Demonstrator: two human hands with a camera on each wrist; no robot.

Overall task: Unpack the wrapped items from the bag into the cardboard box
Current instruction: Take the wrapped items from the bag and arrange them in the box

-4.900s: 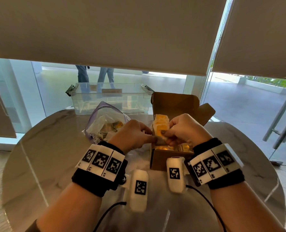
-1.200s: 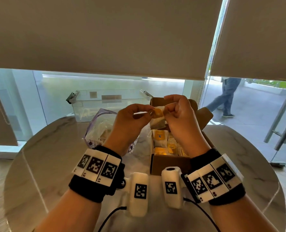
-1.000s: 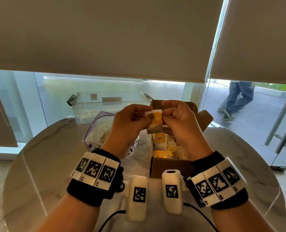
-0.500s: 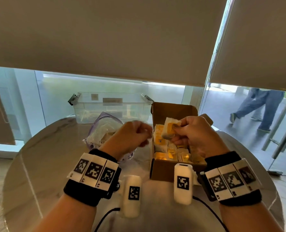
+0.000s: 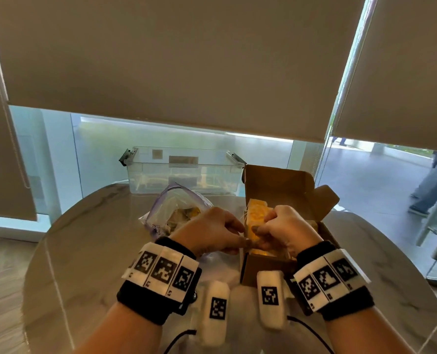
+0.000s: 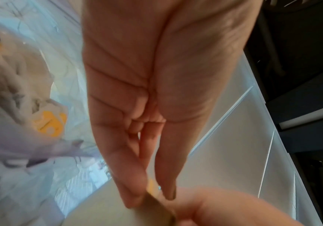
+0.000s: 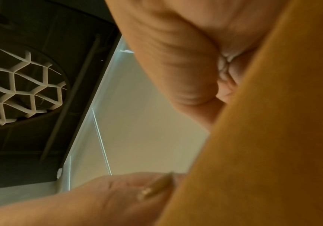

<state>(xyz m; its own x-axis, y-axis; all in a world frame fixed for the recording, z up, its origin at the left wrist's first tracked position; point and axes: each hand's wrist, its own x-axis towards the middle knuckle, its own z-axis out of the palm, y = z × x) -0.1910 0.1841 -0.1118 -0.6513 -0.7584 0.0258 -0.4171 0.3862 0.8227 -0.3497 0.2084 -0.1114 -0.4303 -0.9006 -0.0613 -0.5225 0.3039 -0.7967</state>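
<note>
Head view: both hands — left hand [image 5: 213, 232] and right hand [image 5: 285, 229] — pinch a yellow wrapped item [image 5: 255, 221] over the cardboard box [image 5: 268, 267]; a loose grip could drop it onto the bench [image 5: 89, 251] — the bag [image 5: 171, 213] sits left.

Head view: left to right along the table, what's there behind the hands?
plastic bag → wrapped items standing in the cardboard box. The clear bin sits further back, spanning both, so it is left unordered.
</note>
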